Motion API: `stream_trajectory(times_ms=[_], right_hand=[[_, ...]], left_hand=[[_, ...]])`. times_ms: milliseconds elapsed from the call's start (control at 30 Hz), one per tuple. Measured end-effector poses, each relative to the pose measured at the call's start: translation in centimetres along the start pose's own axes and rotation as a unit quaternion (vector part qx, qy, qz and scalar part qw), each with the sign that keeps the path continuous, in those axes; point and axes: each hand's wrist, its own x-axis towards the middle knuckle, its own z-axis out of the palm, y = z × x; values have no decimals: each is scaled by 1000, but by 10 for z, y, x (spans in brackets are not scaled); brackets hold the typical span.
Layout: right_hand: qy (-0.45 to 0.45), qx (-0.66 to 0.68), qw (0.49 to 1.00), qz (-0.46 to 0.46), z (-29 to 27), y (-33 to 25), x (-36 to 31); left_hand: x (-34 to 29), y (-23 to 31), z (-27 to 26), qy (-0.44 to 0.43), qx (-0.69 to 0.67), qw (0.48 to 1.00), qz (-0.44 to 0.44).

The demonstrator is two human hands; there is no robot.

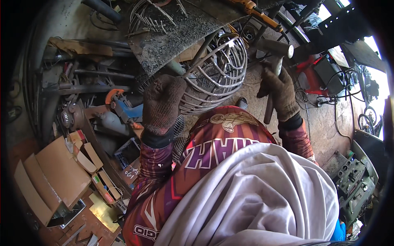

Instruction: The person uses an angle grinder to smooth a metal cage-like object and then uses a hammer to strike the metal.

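My left hand (163, 100), in a dark knitted work glove, is closed on the near left rim of a rounded metal rod cage (217, 87). The cage is made of several curved, shiny bars joined by cross rods, and it sits in front of my body beside the bench corner. In my right hand (282, 92), also gloved, is a hammer (276, 48); the fingers wrap its handle. Its head points up and away, to the right of the cage and apart from it, and the handle's end hangs below the fist.
A metal workbench (160, 51) covered with dark grit and loose rods lies ahead. An orange power tool (258, 14) rests at its far edge. To the left are a blue cut-off machine (127, 107) and cardboard boxes (57, 172); to the right, a red-and-black machine (324, 74) with cables.
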Motion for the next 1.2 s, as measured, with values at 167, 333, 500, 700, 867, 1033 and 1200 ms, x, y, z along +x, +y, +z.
stream_trajectory(times_ms=[167,333,500,700,867,1033,1200], right_hand=[[-18,90,996,5,-32,27,41],[-69,176,982,-13,-40,53,55],[-134,253,957,-41,-25,50,47],[-66,252,965,-6,-20,30,43],[-20,254,967,-23,-16,17,40],[36,153,983,-91,-3,-6,35],[23,110,990,-80,1,-13,32]], left_hand=[[-1,11,6,-18,-42,999,-10],[5,-13,15,73,-203,976,-22],[15,-39,11,-13,-356,934,-23],[21,-51,2,-116,-298,947,20],[37,-22,-22,-149,43,969,194],[30,-15,-34,-188,-157,967,73],[14,-42,22,-79,244,943,211]])
